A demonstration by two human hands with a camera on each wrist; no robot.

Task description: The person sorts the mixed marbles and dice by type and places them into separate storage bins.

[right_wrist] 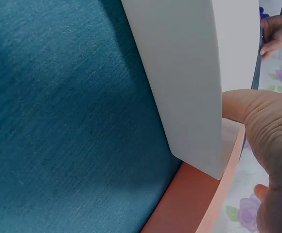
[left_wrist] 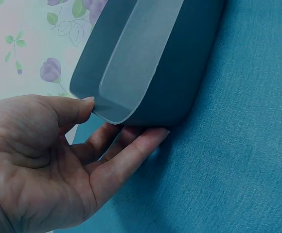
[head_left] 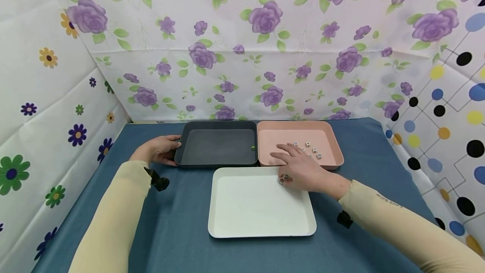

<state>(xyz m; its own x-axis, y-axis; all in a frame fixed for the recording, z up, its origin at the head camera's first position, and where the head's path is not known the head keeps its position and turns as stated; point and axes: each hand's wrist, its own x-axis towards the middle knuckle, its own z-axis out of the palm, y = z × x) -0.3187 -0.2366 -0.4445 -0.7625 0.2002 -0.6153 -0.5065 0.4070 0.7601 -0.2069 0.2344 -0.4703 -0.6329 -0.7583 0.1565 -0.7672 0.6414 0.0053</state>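
Note:
In the head view my left hand [head_left: 161, 150] holds the left end of a dark grey tray [head_left: 216, 165]. The left wrist view shows its thumb at the corner rim and its fingers along the outer wall. My right hand [head_left: 301, 169] hovers, fingers spread, where a white tray [head_left: 261, 214] meets a pink tray [head_left: 295, 126]. Several small white dice [head_left: 319, 156] lie in the pink tray, partly behind that hand. A few more dice [head_left: 281, 180] show beside its thumb, over the white tray; whether the hand touches them is unclear.
A tiny green piece [head_left: 253, 148] lies at the right side of the dark tray. All three trays sit close together on a blue cloth [head_left: 178, 239]. A flowered sheet [head_left: 227, 66] hangs behind, with patterned sheets at both sides.

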